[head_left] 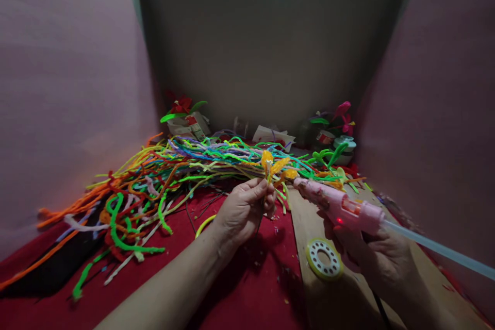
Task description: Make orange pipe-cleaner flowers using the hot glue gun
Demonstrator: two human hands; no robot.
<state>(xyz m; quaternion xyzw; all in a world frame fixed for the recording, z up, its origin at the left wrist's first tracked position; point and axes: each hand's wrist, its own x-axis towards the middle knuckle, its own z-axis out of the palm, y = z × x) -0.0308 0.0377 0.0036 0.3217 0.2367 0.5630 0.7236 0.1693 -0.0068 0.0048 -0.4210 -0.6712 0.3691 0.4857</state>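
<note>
Between the thumb and fingers of my left hand point(243, 203) is the base of an orange-yellow pipe cleaner flower point(279, 166), its petals spread upward and to the right. My right hand point(382, 255) is wrapped around the handle of a pink hot glue gun point(342, 206). A small red light glows on the gun's side, and a long translucent glue stick point(441, 245) sticks out of its back. The gun's nozzle points left, close to the rightmost petal; whether the two touch I cannot tell.
A big heap of multicoloured pipe cleaners point(216, 157) spreads across the back and left of the red cloth point(247, 283). A tape roll point(324, 259) lies on a wooden board point(309, 216) at right. Red flowers point(181, 104) and pink flowers point(344, 113) stand behind, beside a small jar point(344, 147).
</note>
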